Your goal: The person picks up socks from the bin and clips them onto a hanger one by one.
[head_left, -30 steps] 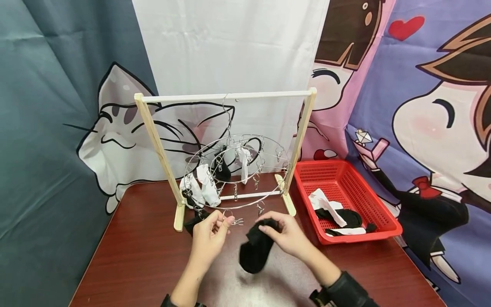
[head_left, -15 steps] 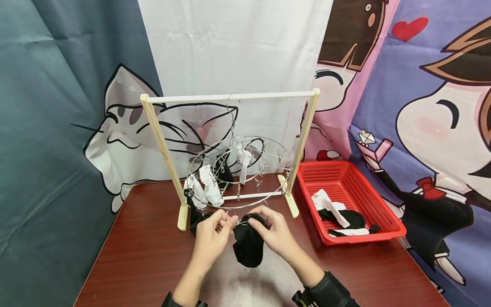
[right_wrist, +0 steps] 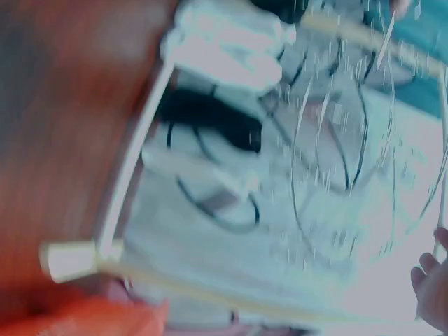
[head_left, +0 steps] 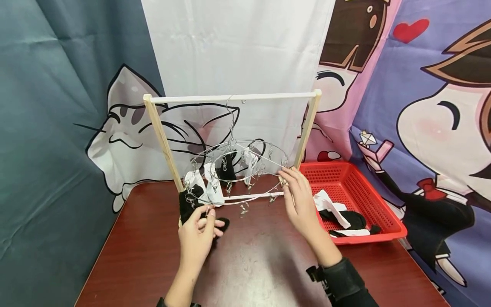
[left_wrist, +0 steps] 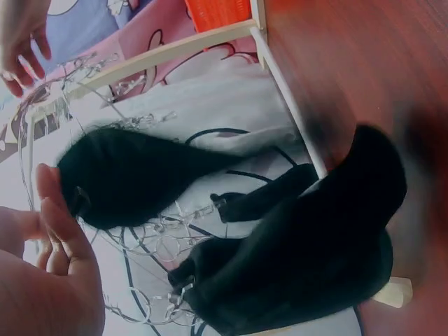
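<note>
From where I stand, the person's left hand (head_left: 196,234) is up at the front left of a round wire hanger (head_left: 238,202), thumb and forefinger close together. A black sock (left_wrist: 140,175) hangs right at those fingertips, a clip on its edge; from overhead only part of it shows past the hand. I can't tell whether the fingers pinch the clip or have let go of it.

The right hand (head_left: 301,200) grasps nothing, its fingers extended at the hanger's right edge; I can't make out whether they touch the wire.

The hanger looks tilted, its hook over the white rod (head_left: 268,97) of a wooden stand (head_left: 163,143). More black fabric (head_left: 188,204) hangs on its left side, next to two white socks (head_left: 213,187); farther back are a black sock and a white one (head_left: 251,164).

On the right of the reddish-brown table (head_left: 249,264) sits a red basket (head_left: 397,230) with white and black pieces (head_left: 354,219) in it. A cartoon-printed cloth (head_left: 249,47) covers the wall behind. The right wrist view is badly blurred
</note>
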`<state>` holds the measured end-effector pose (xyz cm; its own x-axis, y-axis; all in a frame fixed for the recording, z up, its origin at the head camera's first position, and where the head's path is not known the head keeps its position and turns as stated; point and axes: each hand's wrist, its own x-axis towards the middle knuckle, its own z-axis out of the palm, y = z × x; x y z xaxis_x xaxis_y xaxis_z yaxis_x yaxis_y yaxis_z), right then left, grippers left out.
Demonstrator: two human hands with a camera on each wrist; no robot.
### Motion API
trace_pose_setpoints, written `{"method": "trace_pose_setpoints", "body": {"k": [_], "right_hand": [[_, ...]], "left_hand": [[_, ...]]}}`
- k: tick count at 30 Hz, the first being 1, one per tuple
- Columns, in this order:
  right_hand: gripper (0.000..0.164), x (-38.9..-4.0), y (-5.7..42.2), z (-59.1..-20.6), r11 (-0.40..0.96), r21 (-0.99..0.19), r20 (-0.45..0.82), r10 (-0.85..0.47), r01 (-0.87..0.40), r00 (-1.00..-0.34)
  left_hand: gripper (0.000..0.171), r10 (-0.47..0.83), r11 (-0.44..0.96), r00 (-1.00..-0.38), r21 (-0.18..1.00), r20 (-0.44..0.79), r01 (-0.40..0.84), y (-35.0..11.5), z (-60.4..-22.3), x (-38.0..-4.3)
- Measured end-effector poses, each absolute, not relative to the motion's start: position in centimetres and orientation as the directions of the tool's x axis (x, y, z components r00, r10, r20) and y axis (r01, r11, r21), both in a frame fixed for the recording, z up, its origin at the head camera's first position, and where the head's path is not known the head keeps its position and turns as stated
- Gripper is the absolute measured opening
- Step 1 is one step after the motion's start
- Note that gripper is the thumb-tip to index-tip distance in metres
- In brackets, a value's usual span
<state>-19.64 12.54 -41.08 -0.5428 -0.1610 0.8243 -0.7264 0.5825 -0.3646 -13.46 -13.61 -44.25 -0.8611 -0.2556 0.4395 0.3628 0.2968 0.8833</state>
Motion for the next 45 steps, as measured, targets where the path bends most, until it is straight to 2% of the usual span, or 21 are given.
{"method": "trace_pose_setpoints", "body": {"k": [4,9,11,13,17,19,24,28,32,36,42,45], "right_hand": [[0.018,-20.2,13.2,-40.8,0.622,-0.314,0.718,-0.338,-0.717,-0.608],[0.010,-19.3,12.1,-41.3,0.569,-0.324,0.701,-0.392,-0.756,-0.596],[0.010,-18.7,11.6,-41.4,0.565,-0.316,0.709,-0.393,-0.762,-0.585],[0.012,-18.2,11.0,-41.4,0.572,-0.305,0.710,-0.396,-0.761,-0.582],[0.015,-17.4,10.0,-41.4,0.587,-0.282,0.707,-0.409,-0.759,-0.578],[0.016,-17.1,9.6,-41.4,0.592,-0.277,0.706,-0.410,-0.757,-0.578],[0.015,-16.5,9.1,-41.6,0.601,-0.288,0.706,-0.392,-0.745,-0.589],[0.015,-16.4,8.9,-41.6,0.604,-0.298,0.701,-0.386,-0.739,-0.599],[0.014,-16.4,8.7,-41.6,0.599,-0.308,0.696,-0.388,-0.739,-0.604],[0.014,-16.3,8.6,-41.6,0.592,-0.315,0.695,-0.388,-0.742,-0.605],[0.016,-16.5,8.7,-41.6,0.588,-0.296,0.703,-0.399,-0.753,-0.589],[0.016,-16.6,8.7,-41.5,0.589,-0.276,0.707,-0.411,-0.760,-0.575]], "left_hand": [[0.026,-0.350,0.322,-0.795,0.860,0.496,0.395,-13.7,-44.6,-13.8],[0.066,-0.442,0.252,-0.728,0.852,0.524,0.460,-12.6,-45.6,-13.5],[0.071,-0.429,0.239,-0.722,0.839,0.543,0.489,-12.0,-45.9,-13.4],[0.059,-0.396,0.281,-0.704,0.807,0.590,0.519,-11.5,-46.2,-13.5],[0.023,-0.362,0.385,-0.647,0.740,0.671,0.551,-11.1,-46.4,-14.2],[0.015,-0.361,0.396,-0.631,0.726,0.686,0.563,-11.2,-46.3,-14.5],[0.012,-0.348,0.353,-0.664,0.749,0.662,0.561,-11.4,-46.4,-14.8],[0.009,-0.373,0.368,-0.683,0.776,0.628,0.512,-11.5,-46.4,-14.9],[0.011,-0.396,0.399,-0.680,0.782,0.618,0.479,-11.7,-46.4,-14.9],[0.013,-0.379,0.373,-0.705,0.797,0.599,0.475,-11.9,-46.2,-15.0],[0.029,-0.314,0.294,-0.832,0.880,0.458,0.373,-12.4,-45.9,-14.9],[0.035,-0.263,0.356,-0.875,0.884,0.406,0.303,-12.6,-45.6,-14.8]]}}
